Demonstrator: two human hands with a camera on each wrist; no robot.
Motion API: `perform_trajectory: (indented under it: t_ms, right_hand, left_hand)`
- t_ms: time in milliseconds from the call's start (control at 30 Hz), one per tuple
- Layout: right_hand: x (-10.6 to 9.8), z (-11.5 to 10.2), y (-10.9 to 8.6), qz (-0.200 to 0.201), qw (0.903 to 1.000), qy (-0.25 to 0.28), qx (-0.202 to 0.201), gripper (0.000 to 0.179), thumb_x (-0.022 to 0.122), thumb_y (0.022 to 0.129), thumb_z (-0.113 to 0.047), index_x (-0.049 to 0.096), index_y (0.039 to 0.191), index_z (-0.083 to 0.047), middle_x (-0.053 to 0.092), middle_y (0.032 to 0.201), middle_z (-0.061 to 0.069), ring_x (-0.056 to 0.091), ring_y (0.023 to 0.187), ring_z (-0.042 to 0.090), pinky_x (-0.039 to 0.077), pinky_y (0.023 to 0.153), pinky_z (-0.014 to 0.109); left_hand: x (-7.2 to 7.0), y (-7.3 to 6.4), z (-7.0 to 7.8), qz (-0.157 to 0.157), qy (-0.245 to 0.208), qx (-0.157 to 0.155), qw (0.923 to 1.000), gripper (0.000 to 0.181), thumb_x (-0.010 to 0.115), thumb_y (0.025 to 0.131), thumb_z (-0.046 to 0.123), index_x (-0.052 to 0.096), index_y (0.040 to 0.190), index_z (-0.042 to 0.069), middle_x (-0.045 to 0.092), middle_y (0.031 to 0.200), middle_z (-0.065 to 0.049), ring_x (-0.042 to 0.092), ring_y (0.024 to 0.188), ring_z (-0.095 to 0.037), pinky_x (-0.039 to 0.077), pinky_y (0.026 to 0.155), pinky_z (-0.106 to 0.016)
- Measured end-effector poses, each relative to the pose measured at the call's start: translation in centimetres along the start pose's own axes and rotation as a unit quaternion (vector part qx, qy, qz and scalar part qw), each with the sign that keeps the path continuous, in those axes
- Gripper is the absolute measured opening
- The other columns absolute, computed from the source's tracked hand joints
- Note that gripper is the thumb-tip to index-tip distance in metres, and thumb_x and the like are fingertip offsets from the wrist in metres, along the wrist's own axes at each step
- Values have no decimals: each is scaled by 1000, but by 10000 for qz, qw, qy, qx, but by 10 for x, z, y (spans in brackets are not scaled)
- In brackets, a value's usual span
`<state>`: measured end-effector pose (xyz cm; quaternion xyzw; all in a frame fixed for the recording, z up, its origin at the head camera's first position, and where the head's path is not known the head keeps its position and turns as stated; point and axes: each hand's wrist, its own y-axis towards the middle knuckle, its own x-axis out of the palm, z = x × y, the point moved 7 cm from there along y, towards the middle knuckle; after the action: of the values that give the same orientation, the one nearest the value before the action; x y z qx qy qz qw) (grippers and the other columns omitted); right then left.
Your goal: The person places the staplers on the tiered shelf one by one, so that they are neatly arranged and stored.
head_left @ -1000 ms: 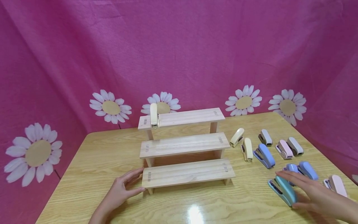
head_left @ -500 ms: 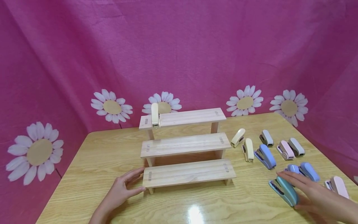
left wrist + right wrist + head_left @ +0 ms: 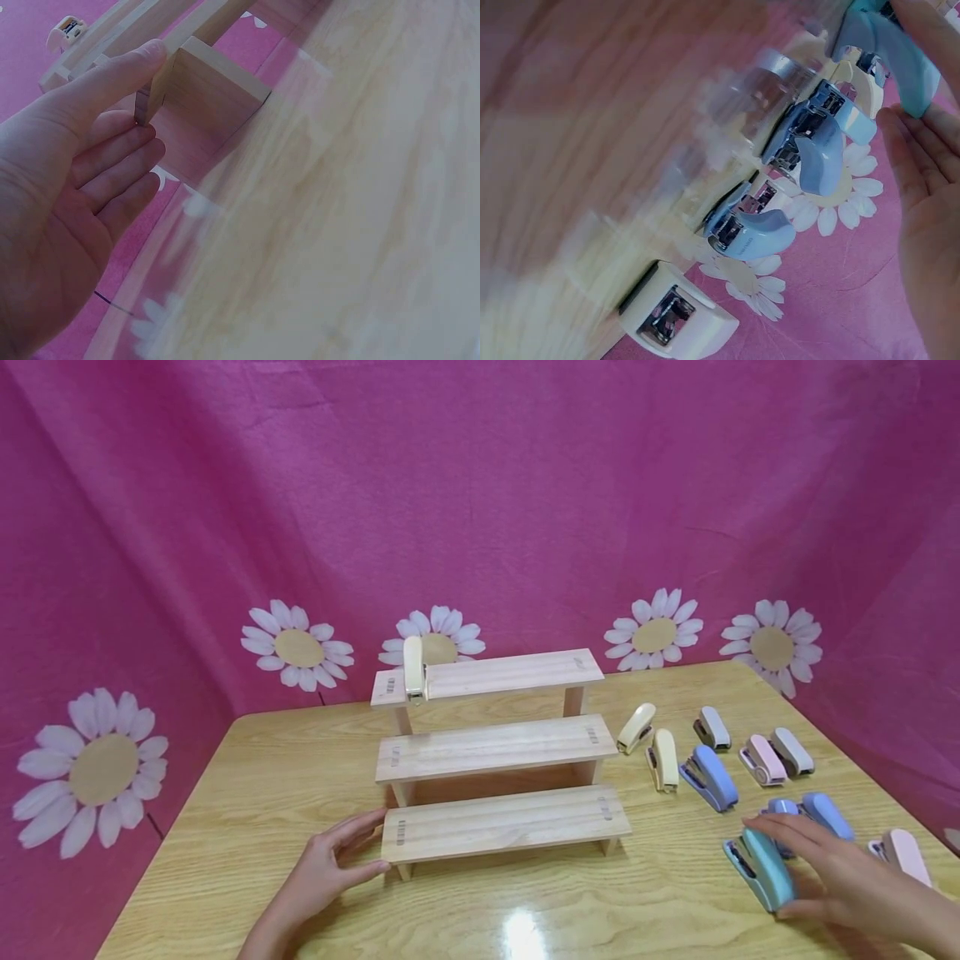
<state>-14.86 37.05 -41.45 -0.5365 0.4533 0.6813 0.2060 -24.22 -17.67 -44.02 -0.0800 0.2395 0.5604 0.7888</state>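
My left hand (image 3: 322,870) holds the left end of the lowest board of a three-tier wooden shelf stand (image 3: 502,822). In the left wrist view its thumb lies on the board's corner, with the fingers behind the board's end (image 3: 155,90). On the right, my right hand (image 3: 843,881) grips a teal stapler (image 3: 772,870) between thumb and fingers, low over the table or on it; I cannot tell which. The right wrist view shows the stapler (image 3: 904,64) against that hand. One cream stapler (image 3: 413,668) stands at the left of the top tier.
Several other staplers stand right of the stand: cream (image 3: 663,760), blue (image 3: 712,777), grey (image 3: 712,727) and pink (image 3: 763,760). Another pale pink one (image 3: 906,857) is near the right table edge. A magenta cloth (image 3: 480,510) with daisies hangs behind the table (image 3: 285,768).
The teal stapler has turned slightly in my right hand, its near end swinging a little to the left. My left hand stays at the stand's end.
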Motion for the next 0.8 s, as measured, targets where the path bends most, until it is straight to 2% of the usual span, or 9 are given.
perform_trajectory:
  t_ms: [100, 233, 400, 467, 600, 700, 800]
  right_hand:
    - [-2, 0, 2, 103, 9999, -86, 82, 98, 84, 48, -64, 58, 130, -19, 58, 119, -2, 17, 124, -25, 45, 75, -2]
    - [-4, 1, 5, 285, 9995, 54, 145, 98, 87, 46, -61, 59, 128, -16, 57, 116, -3, 21, 121, -24, 33, 81, -10]
    - [-13, -4, 13, 745, 9963, 420, -31, 99, 94, 43, -49, 60, 126, -8, 56, 117, -7, 32, 116, -21, 33, 89, -10]
    - [-16, -6, 17, 892, 9942, 601, -84, 98, 95, 44, -47, 60, 125, -5, 56, 119, -8, 34, 118, -19, 30, 95, -9]
    - [-21, -7, 27, 1059, 9914, 770, -46, 100, 97, 41, -41, 60, 125, -2, 55, 120, -7, 32, 120, -19, 23, 97, -10]
    - [-25, -6, 35, 1167, 9900, 789, -31, 102, 98, 37, -34, 59, 124, 0, 54, 121, -8, 33, 119, -19, 23, 97, -10]
    - [-30, -4, 46, 1317, 9872, 888, -120, 103, 98, 40, -36, 57, 126, 2, 50, 130, -15, 34, 122, -18, 25, 100, -9]
  left_hand:
    - [0, 0, -1, 12, -23, 36, 10000, 63, 80, 81, 22, 56, 137, 6, 55, 141, -19, 56, 126, -14, 48, 102, -10]
    - [0, 0, -1, 15, -75, 103, 9999, 63, 80, 81, 22, 56, 137, 6, 55, 141, -20, 55, 124, -2, 47, 102, -9]
    - [-1, 0, 0, 43, -79, 206, 9997, 63, 80, 81, 21, 56, 136, 6, 56, 140, -21, 53, 120, 6, 47, 102, -8]
    - [-1, -1, 0, 56, -85, 234, 9997, 62, 80, 81, 21, 57, 136, 5, 56, 140, -21, 53, 120, 7, 47, 102, -9]
    - [-1, -1, 1, 42, -107, 272, 9996, 62, 80, 81, 20, 56, 136, 4, 56, 140, -21, 54, 120, 6, 49, 102, -11]
    - [-1, 0, 1, 25, -100, 290, 9995, 62, 80, 81, 20, 56, 136, 4, 56, 140, -21, 55, 121, 2, 50, 103, -14]
    - [0, 1, 1, 40, -74, 301, 9995, 62, 80, 81, 20, 56, 136, 3, 56, 139, -21, 57, 123, -6, 51, 102, -15]
